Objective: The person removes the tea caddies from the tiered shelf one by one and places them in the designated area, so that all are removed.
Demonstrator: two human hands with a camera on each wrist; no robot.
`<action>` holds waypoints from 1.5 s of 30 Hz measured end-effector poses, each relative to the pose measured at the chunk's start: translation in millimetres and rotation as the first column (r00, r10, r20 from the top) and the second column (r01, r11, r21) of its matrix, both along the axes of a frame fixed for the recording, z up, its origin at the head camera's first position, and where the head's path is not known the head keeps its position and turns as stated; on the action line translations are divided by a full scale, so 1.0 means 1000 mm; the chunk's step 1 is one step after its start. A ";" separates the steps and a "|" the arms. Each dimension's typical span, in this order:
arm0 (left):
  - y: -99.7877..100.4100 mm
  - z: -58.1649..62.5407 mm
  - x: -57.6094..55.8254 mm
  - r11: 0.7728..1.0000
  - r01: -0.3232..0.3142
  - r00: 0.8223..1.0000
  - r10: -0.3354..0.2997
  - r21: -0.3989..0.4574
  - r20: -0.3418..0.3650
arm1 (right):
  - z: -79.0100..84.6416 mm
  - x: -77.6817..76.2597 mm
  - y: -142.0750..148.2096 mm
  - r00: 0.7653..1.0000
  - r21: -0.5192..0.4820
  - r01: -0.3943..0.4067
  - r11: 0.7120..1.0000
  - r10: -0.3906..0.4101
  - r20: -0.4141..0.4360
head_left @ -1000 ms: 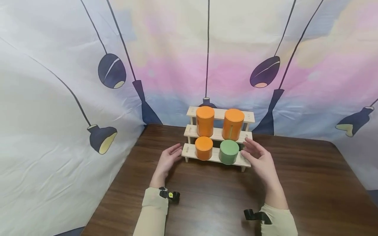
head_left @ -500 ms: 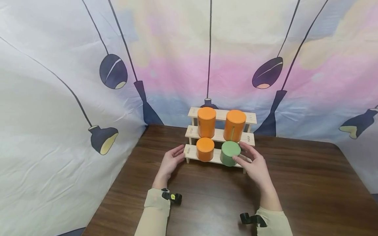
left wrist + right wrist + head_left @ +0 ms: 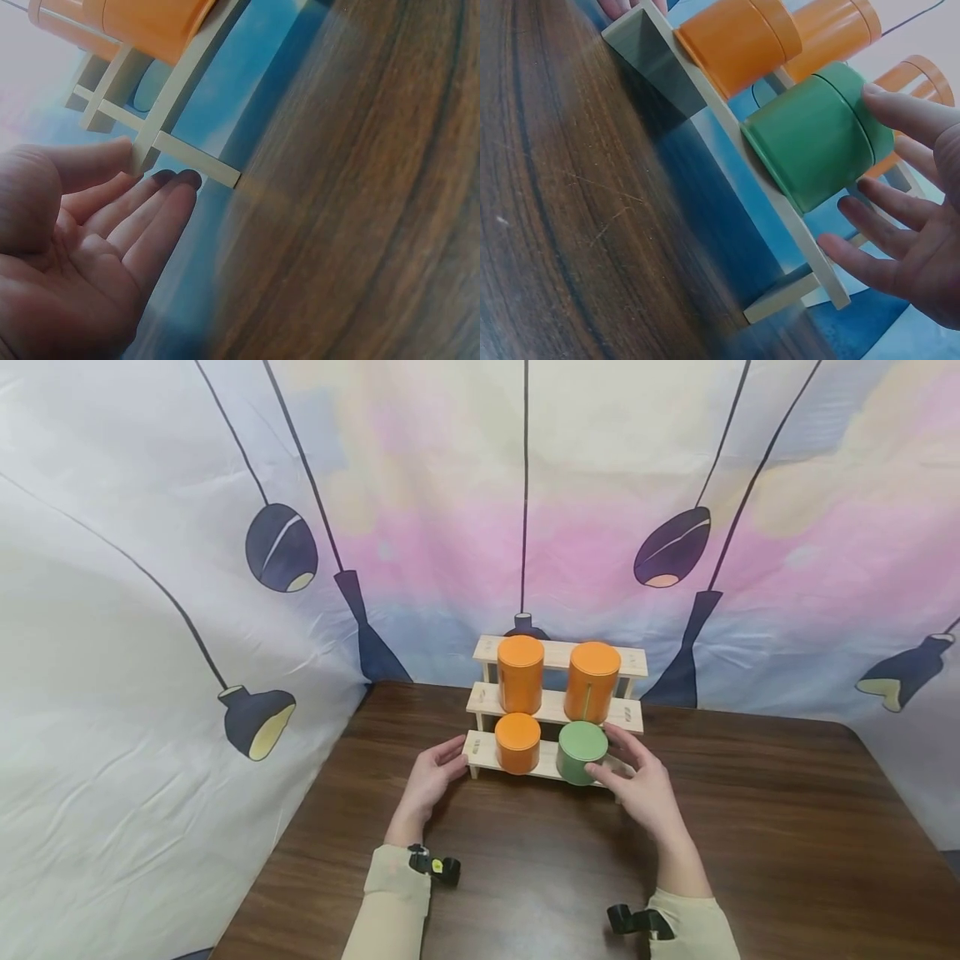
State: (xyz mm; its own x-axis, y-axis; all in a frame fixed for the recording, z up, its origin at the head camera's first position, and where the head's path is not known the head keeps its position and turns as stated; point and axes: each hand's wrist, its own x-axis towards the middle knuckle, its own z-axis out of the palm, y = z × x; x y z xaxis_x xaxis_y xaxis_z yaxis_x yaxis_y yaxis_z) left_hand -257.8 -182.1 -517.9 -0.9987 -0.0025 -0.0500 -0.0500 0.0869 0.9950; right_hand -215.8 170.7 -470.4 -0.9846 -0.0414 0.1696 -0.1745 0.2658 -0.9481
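Note:
A three-step wooden display stand (image 3: pixel 548 767) bears tins with lids. One short green tin (image 3: pixel 582 753) sits at the right of the lowest step. My right hand (image 3: pixel 647 787) holds this tin by its side: in the right wrist view the thumb (image 3: pixel 904 112) lies on the green lid, and the fingers reach round the other side. Beside it on the same step is a short orange tin (image 3: pixel 517 743). With the thumb (image 3: pixel 97 161) against the board's end, my left hand (image 3: pixel 431 781) grips the lowest step's left end; its index fingertip is partly hidden.
Two taller orange tins, the left tin (image 3: pixel 521 677) and the right tin (image 3: pixel 592 683), stand on the middle step behind. The stand is on a brown wooden table (image 3: pixel 525 877), close to a hanging cloth (image 3: pixel 465 485) printed with lamps. A black camera sits on each wrist.
My right hand has moved left from beside the stand's right end onto the green tin. My left hand has come against the lowest step's left end. The tins keep their places.

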 end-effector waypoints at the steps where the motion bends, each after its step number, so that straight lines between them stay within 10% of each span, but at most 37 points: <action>1: 0.000 0.000 0.001 1.000 -0.001 1.000 0.001 0.001 0.002 | -0.001 0.000 -0.001 1.000 0.006 0.000 1.000 0.000 -0.003; 16: 0.000 -0.004 0.002 1.000 0.011 1.000 -0.011 0.013 0.003 | -0.015 -0.005 -0.009 0.992 0.128 -0.003 0.992 0.020 -0.127; 45: 0.001 -0.003 -0.001 0.999 0.001 1.000 -0.002 -0.055 -0.019 | -0.022 -0.011 -0.013 0.997 0.117 0.027 0.993 -0.019 -0.072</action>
State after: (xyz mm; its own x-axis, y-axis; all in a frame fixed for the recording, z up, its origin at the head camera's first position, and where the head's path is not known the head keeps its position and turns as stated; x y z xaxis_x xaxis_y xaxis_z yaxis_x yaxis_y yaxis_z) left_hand -258.7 -181.6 -520.4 -0.9995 -0.0030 -0.0312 -0.0313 0.1411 0.9895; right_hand -226.4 157.4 -492.0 -0.9712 -0.0426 0.2343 -0.2326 0.3798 -0.8953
